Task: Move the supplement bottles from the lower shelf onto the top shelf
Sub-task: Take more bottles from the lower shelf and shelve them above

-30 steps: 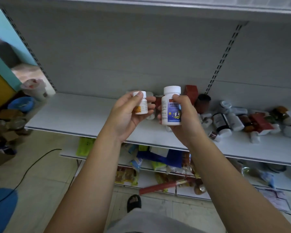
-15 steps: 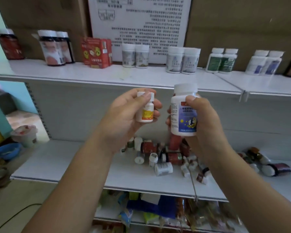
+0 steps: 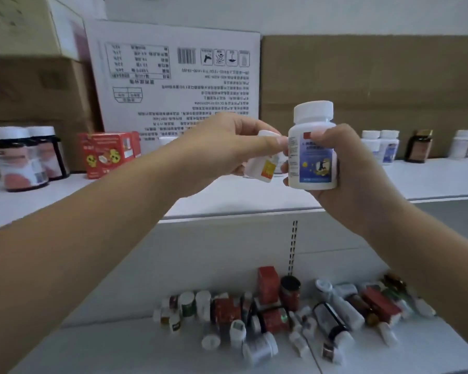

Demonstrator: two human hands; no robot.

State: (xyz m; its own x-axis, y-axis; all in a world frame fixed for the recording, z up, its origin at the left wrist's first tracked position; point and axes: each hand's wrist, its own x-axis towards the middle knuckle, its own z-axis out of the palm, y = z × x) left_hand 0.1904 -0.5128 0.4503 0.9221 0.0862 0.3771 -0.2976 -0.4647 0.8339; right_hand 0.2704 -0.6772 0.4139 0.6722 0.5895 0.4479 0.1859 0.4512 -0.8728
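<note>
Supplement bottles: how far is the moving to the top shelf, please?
Done: dark jars and white bottles already stand on the top shelf. In hand: the left hand holds a small yellow-label bottle, tilted, and the right hand holds a bigger blue-label bottle, upright, both at top-shelf height, not yet set down. Left: a large pile of bottles lies on the lower shelf, so much work seems to remain.
</note>
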